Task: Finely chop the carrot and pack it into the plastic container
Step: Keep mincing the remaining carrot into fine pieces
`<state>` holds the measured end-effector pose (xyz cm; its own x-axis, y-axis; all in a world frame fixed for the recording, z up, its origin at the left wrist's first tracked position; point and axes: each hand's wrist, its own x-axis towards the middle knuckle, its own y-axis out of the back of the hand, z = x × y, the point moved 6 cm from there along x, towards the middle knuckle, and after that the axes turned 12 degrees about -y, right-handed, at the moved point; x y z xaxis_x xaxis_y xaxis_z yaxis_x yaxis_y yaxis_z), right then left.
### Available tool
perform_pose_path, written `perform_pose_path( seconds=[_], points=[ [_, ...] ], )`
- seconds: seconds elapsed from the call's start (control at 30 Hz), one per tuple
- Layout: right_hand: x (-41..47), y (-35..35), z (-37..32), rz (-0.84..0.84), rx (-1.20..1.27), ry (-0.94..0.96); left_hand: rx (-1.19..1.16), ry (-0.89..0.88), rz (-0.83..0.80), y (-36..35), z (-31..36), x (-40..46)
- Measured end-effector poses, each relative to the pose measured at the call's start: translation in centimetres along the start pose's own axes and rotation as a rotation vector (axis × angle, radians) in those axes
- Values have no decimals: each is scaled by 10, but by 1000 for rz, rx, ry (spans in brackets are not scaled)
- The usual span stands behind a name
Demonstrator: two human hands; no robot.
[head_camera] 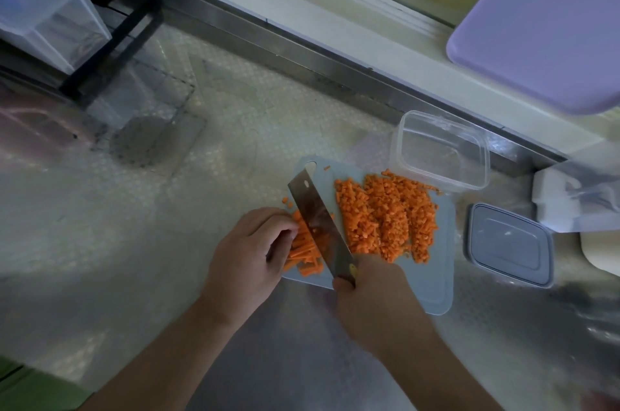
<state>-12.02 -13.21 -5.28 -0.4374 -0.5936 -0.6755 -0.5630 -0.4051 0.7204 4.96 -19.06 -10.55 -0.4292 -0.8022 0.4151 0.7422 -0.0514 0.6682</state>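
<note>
While the right hand is gripping the knife and the left hand is pinching the carrot sticks on the board, fingertips should be curling back, with the empty container waiting beside the diced pile.

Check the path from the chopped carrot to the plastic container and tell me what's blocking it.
Nothing visible blocks it. The diced carrot pile lies on the cutting board right beside the open, empty plastic container, whose lid lies off to the side. The knife and both hands work on the far side of the pile.
</note>
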Motion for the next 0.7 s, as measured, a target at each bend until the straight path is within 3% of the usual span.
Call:
perform_pose_path(
  seconds=[0.37,0.7],
  points=[
    [7,-12,-9,-43,-129,-53,4,10,9,-2,-1,0],
    [13,-25,-15,-4,-63,-62,-14,14,-9,0,0,2]
  ],
)
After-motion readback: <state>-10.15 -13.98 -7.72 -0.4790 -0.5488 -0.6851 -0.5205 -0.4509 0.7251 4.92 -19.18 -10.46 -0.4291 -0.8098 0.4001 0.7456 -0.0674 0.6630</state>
